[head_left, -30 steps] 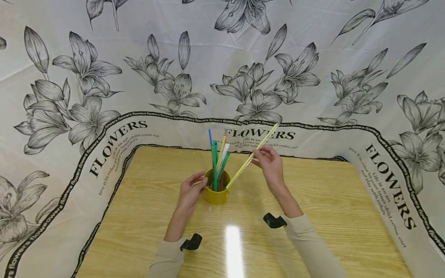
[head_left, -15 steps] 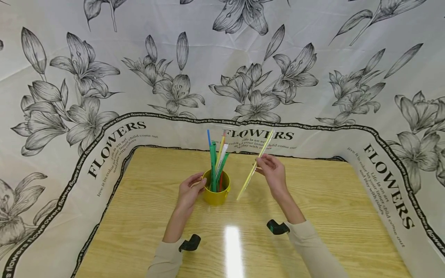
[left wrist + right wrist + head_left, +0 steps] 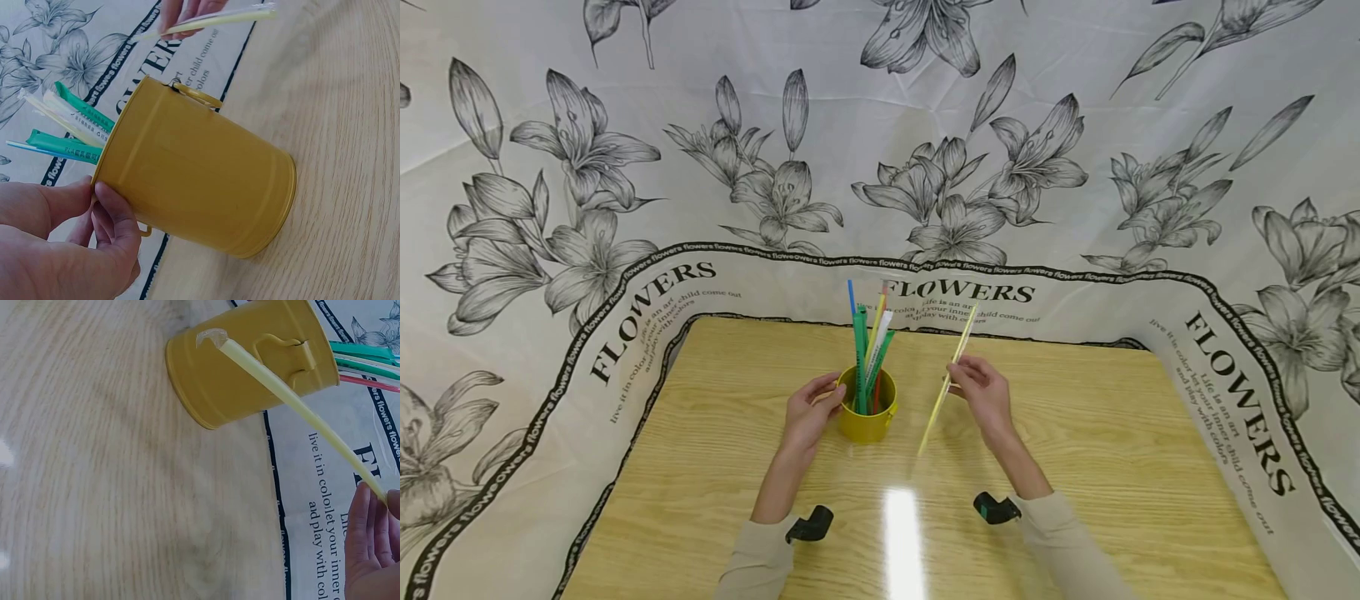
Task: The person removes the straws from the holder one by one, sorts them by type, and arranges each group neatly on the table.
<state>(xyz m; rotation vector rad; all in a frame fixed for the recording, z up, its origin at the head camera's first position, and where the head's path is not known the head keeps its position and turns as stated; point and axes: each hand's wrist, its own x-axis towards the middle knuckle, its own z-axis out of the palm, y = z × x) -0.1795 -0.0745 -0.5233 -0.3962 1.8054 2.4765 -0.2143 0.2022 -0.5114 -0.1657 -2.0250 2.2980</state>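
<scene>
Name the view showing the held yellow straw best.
Right wrist view: the yellow straw appears largest, clear wrapper at its end. The head view shows it small and thin; the left wrist view shows it near the top edge.

Pail (image 3: 867, 430), yellow, tapered, small loops at its sides: stood upright on the table (image 3: 730, 433), its rim held by the left hand (image 3: 808, 417). Straws (image 3: 860, 367), green, white, yellow, blue and red: leaned inside, upper ends above the rim. Single yellow straw (image 3: 284, 394), slender, clear film at its lower end: was pinched in the right hand (image 3: 987, 396), slanted, apart from the pail, to its right.
</scene>
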